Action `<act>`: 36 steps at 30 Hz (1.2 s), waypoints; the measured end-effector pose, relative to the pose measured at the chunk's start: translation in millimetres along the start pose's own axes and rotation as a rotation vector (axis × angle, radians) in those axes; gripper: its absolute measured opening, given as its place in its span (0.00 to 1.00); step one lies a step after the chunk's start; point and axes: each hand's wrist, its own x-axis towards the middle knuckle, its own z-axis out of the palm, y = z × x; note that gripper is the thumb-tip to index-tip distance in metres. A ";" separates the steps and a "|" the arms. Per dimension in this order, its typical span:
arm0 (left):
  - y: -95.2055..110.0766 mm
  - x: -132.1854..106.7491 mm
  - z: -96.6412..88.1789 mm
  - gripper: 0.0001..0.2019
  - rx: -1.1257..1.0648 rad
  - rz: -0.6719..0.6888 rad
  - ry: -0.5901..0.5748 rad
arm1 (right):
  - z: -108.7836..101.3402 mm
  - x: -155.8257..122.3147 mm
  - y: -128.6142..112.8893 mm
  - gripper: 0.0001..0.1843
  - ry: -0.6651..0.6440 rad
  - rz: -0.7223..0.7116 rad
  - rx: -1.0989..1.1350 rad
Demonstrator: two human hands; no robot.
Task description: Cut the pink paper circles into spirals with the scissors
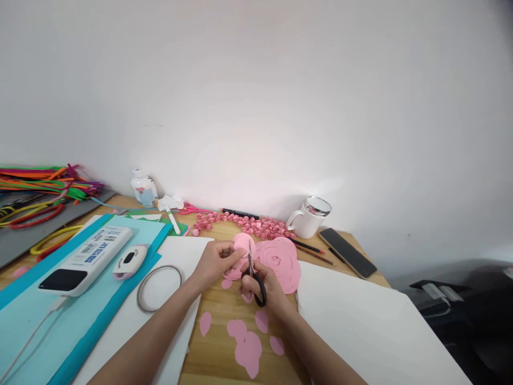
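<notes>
My left hand [218, 261] pinches a round piece of pink paper [242, 241] between thumb and fingers. In my right hand [266, 286] is a pair of black-handled scissors [260, 293], its blades pointing up at the right side of that paper. Whether the blades are apart is too small to tell. Just behind my right hand lies a pile of pink paper circles and spirals [282, 262]. Loose pink paper petals [248, 353] are scattered on the wooden table [216, 358] below my hands.
Small rolled pink paper roses [266, 227] line the wall side, near a white mug [310, 218]. A phone [348, 252] and pencils lie at right beside white paper [360, 310]. At left are a tape roll [141, 289], a white power bank [90, 259], blue paper and a bottle [144, 188].
</notes>
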 end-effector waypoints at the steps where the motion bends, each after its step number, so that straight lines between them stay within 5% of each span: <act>1: 0.1 0.2 -0.4 0.17 -0.011 0.004 0.003 | -0.6 0.3 1.4 0.09 0.002 0.000 0.005; 14: -0.8 2.4 -1.7 0.15 -0.103 0.032 0.177 | -1.3 0.5 6.7 0.07 0.002 0.024 -0.003; 20: -0.5 0.3 0.6 0.20 0.134 0.123 0.121 | 6.1 -1.5 -7.7 0.10 -0.034 0.079 -0.050; 25: 1.7 -0.3 -1.1 0.21 0.130 0.049 -0.105 | 3.3 0.0 -11.2 0.13 -0.036 0.018 -0.062; 36: -1.7 2.8 -3.3 0.22 0.118 0.047 -0.095 | 0.4 0.6 2.0 0.11 0.033 0.058 -0.021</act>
